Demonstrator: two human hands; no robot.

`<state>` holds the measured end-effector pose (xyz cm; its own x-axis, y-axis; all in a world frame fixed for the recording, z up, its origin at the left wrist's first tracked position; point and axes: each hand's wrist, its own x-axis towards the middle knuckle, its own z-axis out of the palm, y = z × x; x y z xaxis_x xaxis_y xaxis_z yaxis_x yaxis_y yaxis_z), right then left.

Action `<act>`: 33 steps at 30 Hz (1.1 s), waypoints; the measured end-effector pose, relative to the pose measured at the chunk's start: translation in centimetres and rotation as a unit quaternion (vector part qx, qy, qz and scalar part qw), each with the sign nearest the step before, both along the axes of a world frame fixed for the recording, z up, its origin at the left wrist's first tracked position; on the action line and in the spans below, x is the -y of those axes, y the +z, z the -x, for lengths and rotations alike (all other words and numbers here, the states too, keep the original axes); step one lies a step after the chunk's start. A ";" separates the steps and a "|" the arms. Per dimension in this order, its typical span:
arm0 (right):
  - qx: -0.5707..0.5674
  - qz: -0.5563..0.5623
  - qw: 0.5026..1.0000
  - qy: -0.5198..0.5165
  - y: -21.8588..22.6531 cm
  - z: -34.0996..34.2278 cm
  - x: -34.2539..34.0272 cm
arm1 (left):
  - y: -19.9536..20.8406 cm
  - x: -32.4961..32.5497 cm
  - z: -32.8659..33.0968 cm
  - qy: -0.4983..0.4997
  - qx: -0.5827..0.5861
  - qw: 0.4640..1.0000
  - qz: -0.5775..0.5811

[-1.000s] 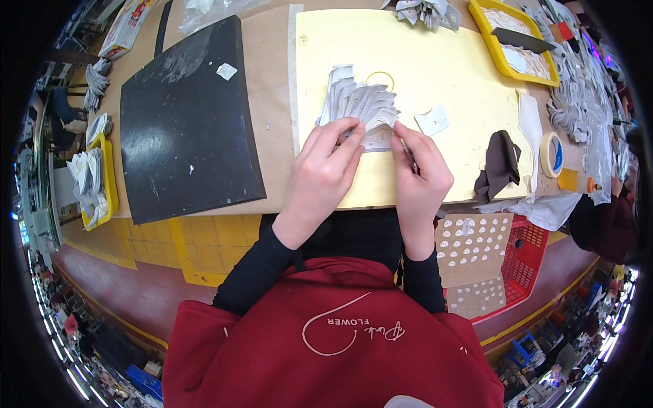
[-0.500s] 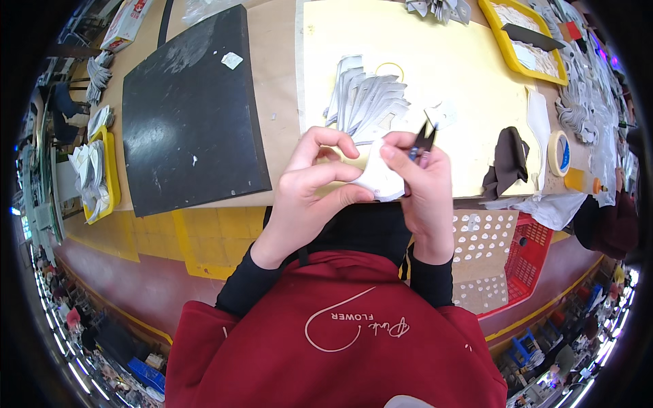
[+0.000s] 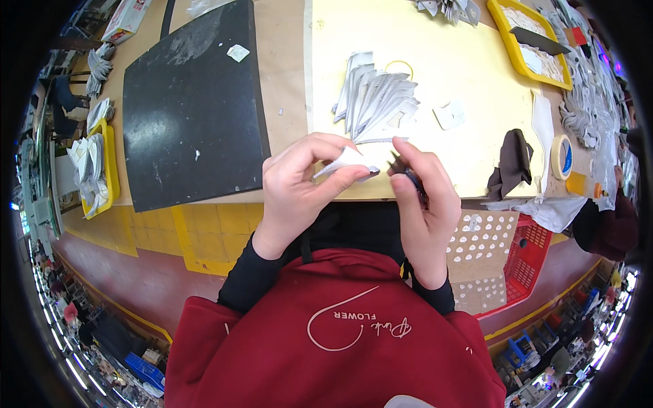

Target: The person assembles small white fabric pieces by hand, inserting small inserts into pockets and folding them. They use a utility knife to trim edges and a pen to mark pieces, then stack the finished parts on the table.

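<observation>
Pinched between the thumb and fingers of my left hand (image 3: 292, 187) is a small white cut piece of material (image 3: 348, 160), folded over at one edge. My right hand (image 3: 435, 211) holds dark-bladed thread snips (image 3: 398, 165), their tips pointing at the piece a short gap away; the handles are mostly hidden in the palm. Just beyond both hands, a fanned stack of grey-white cut pieces (image 3: 377, 95) lies on the pale yellow sheet (image 3: 333, 34). A yellow rubber band (image 3: 409, 66) rests against that stack. One loose white piece (image 3: 449, 115) lies flat to its right.
A large black board (image 3: 194, 109) covers the table's left side. Yellow trays with white pieces stand at far left (image 3: 114, 166) and far right (image 3: 500, 30). On the right lie a dark cloth (image 3: 510, 166), a tape roll (image 3: 556, 155) and an orange bottle (image 3: 581, 184); below is a red basket (image 3: 534, 255).
My left hand has turned the white piece so its edge faces the snips. The right hand has let go of the piece and shifted the snips, which now point left instead of away.
</observation>
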<state>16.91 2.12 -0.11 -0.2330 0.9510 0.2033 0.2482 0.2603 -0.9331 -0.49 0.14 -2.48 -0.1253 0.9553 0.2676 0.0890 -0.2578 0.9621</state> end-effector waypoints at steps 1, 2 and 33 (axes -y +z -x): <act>0.000 0.001 1.000 0.011 0.2 0.0 0.1 | -0.2 0.1 -0.5 0.008 0.077 0.997 0.003; 0.000 0.002 1.000 0.022 0.3 0.1 0.2 | -0.3 0.2 -0.8 0.016 0.154 0.988 0.006; -0.118 0.125 0.983 0.070 -0.5 -0.4 0.7 | 0.1 0.4 -0.3 -0.028 0.089 0.996 -0.015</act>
